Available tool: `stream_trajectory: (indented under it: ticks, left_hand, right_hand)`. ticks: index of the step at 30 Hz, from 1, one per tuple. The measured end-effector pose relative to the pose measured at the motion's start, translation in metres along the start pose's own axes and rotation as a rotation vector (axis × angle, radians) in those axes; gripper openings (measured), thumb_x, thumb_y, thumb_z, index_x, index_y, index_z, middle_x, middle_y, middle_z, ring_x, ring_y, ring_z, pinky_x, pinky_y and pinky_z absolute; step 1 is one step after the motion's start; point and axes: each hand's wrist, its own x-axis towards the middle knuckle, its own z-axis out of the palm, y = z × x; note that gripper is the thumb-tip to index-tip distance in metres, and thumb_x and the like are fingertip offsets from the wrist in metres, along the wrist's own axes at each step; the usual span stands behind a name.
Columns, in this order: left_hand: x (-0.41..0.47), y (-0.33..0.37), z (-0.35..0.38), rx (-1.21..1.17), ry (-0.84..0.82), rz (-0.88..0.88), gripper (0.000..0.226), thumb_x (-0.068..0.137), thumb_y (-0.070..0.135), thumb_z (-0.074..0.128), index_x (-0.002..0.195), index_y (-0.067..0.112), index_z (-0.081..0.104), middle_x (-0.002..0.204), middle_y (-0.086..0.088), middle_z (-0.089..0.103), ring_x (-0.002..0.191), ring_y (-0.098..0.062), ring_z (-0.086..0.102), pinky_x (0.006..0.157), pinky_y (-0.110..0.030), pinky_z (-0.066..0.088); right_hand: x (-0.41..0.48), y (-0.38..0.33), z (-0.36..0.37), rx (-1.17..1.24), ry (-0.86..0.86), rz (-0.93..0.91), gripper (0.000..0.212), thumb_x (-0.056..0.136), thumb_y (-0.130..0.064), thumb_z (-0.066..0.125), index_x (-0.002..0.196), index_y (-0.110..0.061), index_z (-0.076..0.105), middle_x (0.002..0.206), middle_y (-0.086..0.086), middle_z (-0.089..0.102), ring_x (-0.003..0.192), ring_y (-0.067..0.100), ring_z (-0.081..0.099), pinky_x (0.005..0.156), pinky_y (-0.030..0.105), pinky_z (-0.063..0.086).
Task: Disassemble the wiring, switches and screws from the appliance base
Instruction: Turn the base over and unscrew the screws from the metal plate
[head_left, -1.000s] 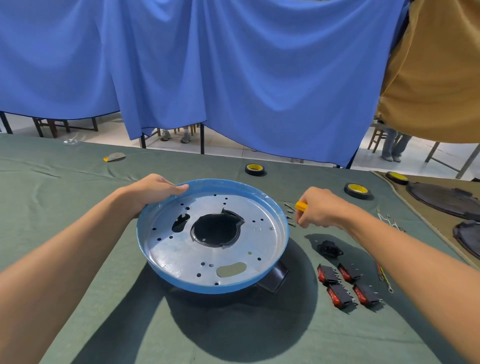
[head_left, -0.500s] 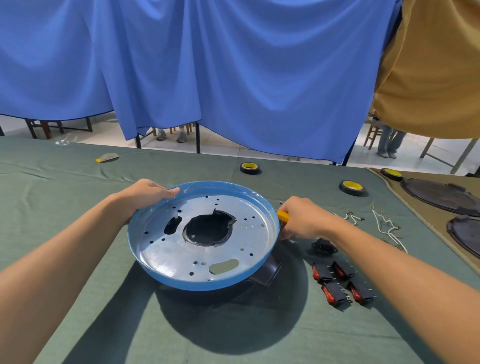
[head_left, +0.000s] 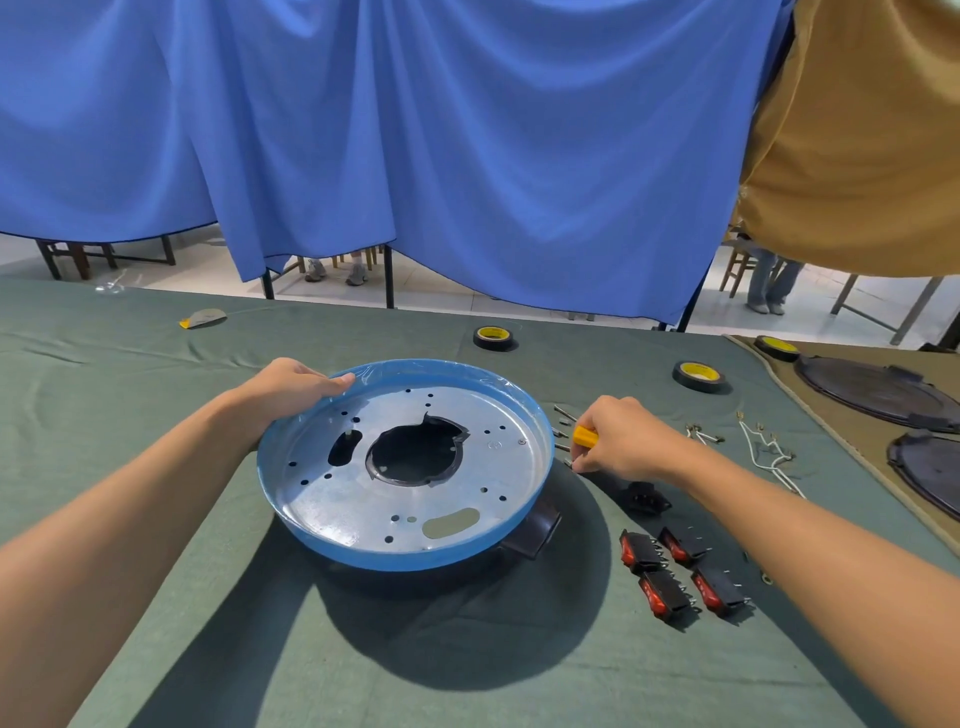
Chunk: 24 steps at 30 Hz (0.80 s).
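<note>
The round appliance base (head_left: 322, 525) has a blue rim and a perforated silver plate, and it sits tilted on the green cloth. My left hand (head_left: 291, 389) grips its far left rim. My right hand (head_left: 618, 441) holds a yellow-handled screwdriver (head_left: 584, 436) just right of the base, its fingertips down by several loose screws (head_left: 563, 415) on the cloth. Several red rocker switches (head_left: 675, 571) lie at the right front. A black socket part (head_left: 644, 499) lies beside my right wrist. White wiring (head_left: 769, 457) lies further right.
Two black tape rolls with yellow cores (head_left: 493, 338) (head_left: 698, 374) stand behind the base, a third (head_left: 776, 347) at the far right. Dark round plates (head_left: 878, 389) rest on a tan cloth at right. Blue curtains hang behind the table; people's legs show below them.
My right hand with the screwdriver has shifted slightly away from the base rim, down to the loose screws. My left hand has kept its grip on the rim.
</note>
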Motion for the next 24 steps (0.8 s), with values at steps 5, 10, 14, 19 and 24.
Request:
stream_trajectory:
  ticks: [5,10,14,19,24]
  left_hand:
    - [0.002,-0.001,0.001,-0.011,0.021,-0.007,0.039,0.084,0.046,0.070,0.082,0.008,0.076,0.070,-0.006,0.074,0.062,-0.024,0.068,0.051,-0.028,0.047]
    - [0.003,-0.002,0.003,-0.031,0.051,-0.012,0.038,0.085,0.043,0.070,0.082,0.006,0.074,0.071,-0.009,0.073,0.062,-0.025,0.066,0.051,-0.028,0.047]
    - [0.003,-0.001,0.003,-0.044,0.068,-0.024,0.039,0.085,0.043,0.071,0.081,0.005,0.073,0.074,-0.011,0.072,0.062,-0.026,0.065,0.051,-0.028,0.046]
    - [0.000,0.000,0.004,-0.054,0.085,-0.037,0.039,0.084,0.043,0.071,0.081,0.004,0.072,0.073,-0.010,0.071,0.059,-0.024,0.064,0.049,-0.027,0.044]
    - [-0.004,-0.001,0.004,-0.089,0.103,-0.085,0.043,0.083,0.045,0.072,0.088,0.003,0.068,0.082,-0.014,0.071,0.064,-0.028,0.064,0.051,-0.029,0.045]
  right_hand:
    - [0.005,-0.009,0.004,0.021,0.038,0.052,0.006,0.082,-0.010,0.070,0.076,-0.008,0.071,0.080,0.008,0.069,0.075,0.023,0.066,0.067,0.040,0.056]
    - [0.007,-0.014,-0.004,0.066,0.057,0.052,0.041,0.082,-0.024,0.071,0.054,-0.012,0.044,0.057,0.008,0.049,0.055,0.021,0.043,0.053,0.036,0.037]
    - [0.003,-0.014,0.001,-0.039,0.033,0.048,0.028,0.080,-0.024,0.075,0.069,-0.001,0.062,0.068,0.013,0.065,0.061,0.023,0.053,0.056,0.039,0.047]
    - [0.007,-0.015,0.008,-0.046,0.088,0.044,0.018,0.085,-0.025,0.074,0.075,-0.012,0.065,0.080,0.010,0.063,0.074,0.026,0.062,0.069,0.042,0.055]
    - [0.007,-0.014,0.002,0.008,0.123,0.062,0.016,0.086,-0.022,0.072,0.074,-0.011,0.069,0.082,0.011,0.068,0.076,0.022,0.063,0.073,0.042,0.056]
